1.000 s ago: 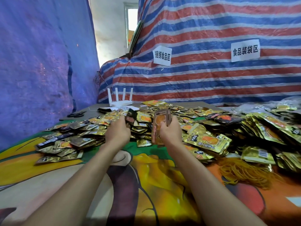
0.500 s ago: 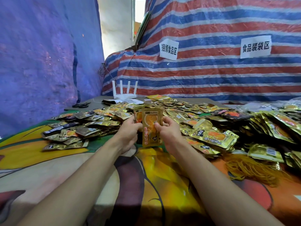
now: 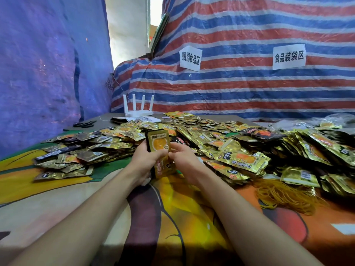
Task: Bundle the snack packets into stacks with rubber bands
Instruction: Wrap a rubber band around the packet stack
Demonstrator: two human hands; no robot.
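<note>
Fingers point(image 3: 143, 149) of the left hand point(image 3: 144, 162) and right hand point(image 3: 185, 159) curl round one seemingly unbanded stack point(image 3: 159, 148), with heaps of loose packets point(image 3: 211, 135) and rubber bands point(image 3: 284, 196) waiting.

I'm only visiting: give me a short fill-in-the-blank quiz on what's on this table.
1. The left hand and right hand together hold a stack of snack ____.
2. The rubber bands lie in a loose heap on the person's ____ side.
3. The white router has ____ antennas.
Missing: packets; right; four.
</note>
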